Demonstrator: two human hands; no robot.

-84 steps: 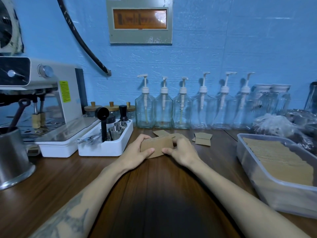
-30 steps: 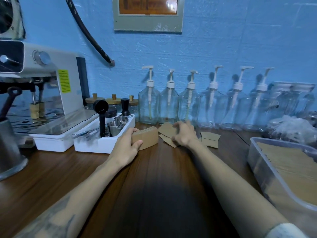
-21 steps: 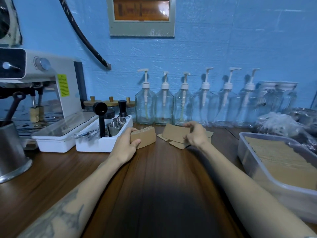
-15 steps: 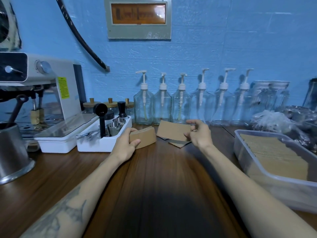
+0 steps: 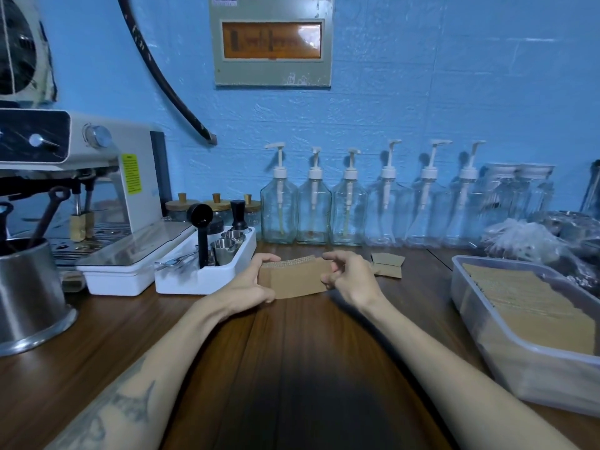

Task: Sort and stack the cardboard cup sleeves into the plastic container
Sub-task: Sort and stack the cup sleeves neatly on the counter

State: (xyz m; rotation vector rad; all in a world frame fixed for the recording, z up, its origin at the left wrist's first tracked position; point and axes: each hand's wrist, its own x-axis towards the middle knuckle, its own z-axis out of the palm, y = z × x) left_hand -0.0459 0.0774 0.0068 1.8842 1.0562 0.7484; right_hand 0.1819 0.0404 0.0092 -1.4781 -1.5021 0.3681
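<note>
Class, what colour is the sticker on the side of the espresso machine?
Bright yellow-green sticker on the espresso machine, seen in the head view.

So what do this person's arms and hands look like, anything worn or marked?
Both forearms are bare, no sleeves, gloves or watch in view. The left forearm carries a dark grey tattoo near the elbow. The left hand and right hand show no rings that I can make out.
</note>
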